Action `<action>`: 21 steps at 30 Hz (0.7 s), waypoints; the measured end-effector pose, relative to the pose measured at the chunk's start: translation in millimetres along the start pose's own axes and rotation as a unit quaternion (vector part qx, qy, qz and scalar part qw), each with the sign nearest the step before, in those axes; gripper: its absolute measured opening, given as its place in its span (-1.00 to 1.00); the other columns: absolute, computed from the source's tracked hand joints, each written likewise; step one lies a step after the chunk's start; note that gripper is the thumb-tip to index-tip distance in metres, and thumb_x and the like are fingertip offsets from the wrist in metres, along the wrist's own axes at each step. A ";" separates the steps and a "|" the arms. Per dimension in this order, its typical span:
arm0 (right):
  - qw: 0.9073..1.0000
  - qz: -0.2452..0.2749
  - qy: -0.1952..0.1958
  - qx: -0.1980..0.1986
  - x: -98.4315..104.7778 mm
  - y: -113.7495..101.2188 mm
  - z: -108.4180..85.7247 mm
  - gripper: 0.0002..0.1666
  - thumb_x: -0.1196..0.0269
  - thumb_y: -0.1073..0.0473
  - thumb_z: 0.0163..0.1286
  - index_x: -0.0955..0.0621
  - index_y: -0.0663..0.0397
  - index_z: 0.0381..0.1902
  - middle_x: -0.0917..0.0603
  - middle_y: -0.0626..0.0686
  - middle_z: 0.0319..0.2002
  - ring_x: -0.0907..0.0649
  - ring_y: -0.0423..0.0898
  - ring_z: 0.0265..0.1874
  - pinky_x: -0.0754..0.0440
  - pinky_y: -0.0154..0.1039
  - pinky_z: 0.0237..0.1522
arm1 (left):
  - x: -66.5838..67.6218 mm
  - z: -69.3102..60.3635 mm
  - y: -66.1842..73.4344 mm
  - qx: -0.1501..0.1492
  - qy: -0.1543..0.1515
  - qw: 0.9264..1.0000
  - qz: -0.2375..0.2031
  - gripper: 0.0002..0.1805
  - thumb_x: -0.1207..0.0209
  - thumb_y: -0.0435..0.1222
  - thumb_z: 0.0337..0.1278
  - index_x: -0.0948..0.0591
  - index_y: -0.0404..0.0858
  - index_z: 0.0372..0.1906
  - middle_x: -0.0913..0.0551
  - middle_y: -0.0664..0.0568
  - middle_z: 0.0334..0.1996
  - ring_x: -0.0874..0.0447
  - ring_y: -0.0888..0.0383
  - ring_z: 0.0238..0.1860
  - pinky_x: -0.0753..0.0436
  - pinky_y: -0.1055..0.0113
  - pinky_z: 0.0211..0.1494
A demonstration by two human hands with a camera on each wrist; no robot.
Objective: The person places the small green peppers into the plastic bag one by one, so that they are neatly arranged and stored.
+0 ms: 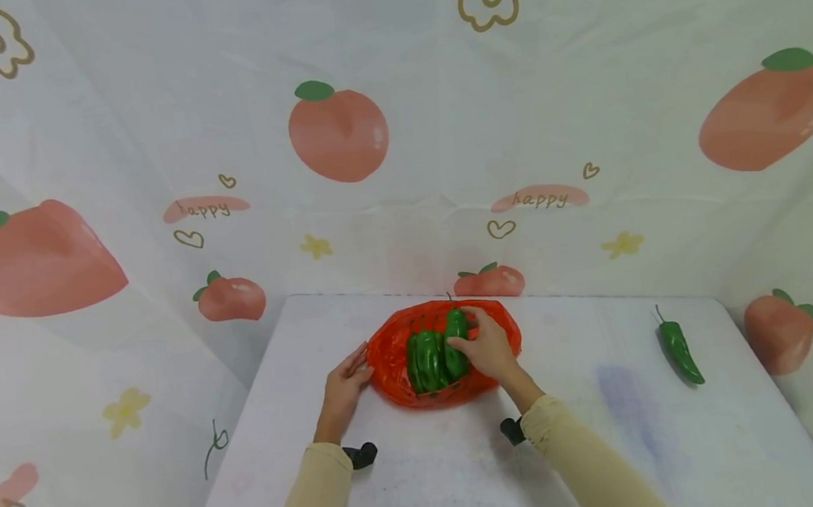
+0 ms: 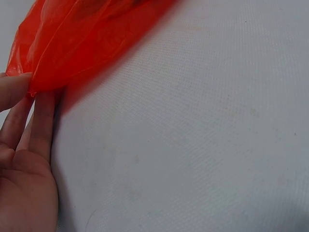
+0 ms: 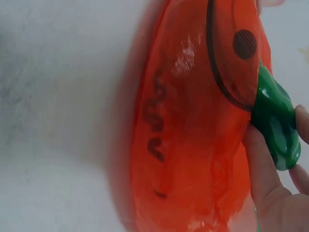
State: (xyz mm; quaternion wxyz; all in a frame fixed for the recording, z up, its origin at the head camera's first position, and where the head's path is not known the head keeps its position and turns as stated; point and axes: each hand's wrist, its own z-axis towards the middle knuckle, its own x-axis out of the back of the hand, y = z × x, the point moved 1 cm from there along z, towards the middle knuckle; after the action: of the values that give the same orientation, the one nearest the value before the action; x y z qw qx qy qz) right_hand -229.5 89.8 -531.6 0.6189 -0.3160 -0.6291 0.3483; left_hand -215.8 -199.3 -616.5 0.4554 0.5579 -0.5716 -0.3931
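A red plastic bag (image 1: 388, 359) lies on the table with its mouth spread, and several green peppers (image 1: 429, 364) lie side by side in it. My left hand (image 1: 342, 394) pinches the bag's left edge; in the left wrist view the thumb lies over the red film (image 2: 82, 53) and fingers reach behind it. My right hand (image 1: 493, 352) holds the rightmost green pepper (image 1: 456, 329) between thumb and fingers, within the bag's mouth. In the right wrist view this glossy pepper (image 3: 275, 118) sticks out past the bag's rim, its lower part hidden by the printed red film (image 3: 193, 121).
A single green chili pepper (image 1: 681, 353) with a long stem lies at the table's right side. The white table (image 1: 431, 482) meets a fruit-printed curtain (image 1: 411, 228) behind, with more on both sides. Black wrist devices (image 1: 362, 455) show under the sleeves.
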 end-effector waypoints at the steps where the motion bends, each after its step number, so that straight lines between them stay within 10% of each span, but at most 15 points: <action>1: 1.000 -0.003 -0.003 -0.002 -1.4 -0.2 -0.3 -0.19 -0.45 0.09 0.31 -0.39 0.15 0.42 -0.64 0.25 0.16 -0.65 0.17 0.12 -0.76 0.06 0.07 | -0.2 -0.4 0.3 0.000 0.001 1.000 -0.003 -0.43 -0.20 -0.32 0.40 -0.49 0.11 0.44 -0.53 0.04 0.43 -0.49 0.04 0.45 -0.58 0.18 0.42; 21: 0.999 -0.048 -0.021 -0.006 -8.8 0.3 0.1 -0.20 -0.49 0.07 0.26 -0.45 0.19 0.38 -0.68 0.25 0.10 -0.66 0.14 0.08 -0.73 0.10 0.14 | -1.3 -3.1 1.7 -0.006 0.004 1.000 -0.007 -0.42 -0.19 -0.36 0.40 -0.48 0.06 0.45 -0.53 -0.01 0.42 -0.51 0.01 0.43 -0.62 0.22 0.38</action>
State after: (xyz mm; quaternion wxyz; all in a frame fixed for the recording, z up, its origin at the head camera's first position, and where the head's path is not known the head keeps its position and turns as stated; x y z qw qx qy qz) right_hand -229.4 82.7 -536.8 0.6194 -0.2822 -0.6585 0.3210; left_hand -213.3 -197.6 -614.1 0.4581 0.5605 -0.5638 -0.3975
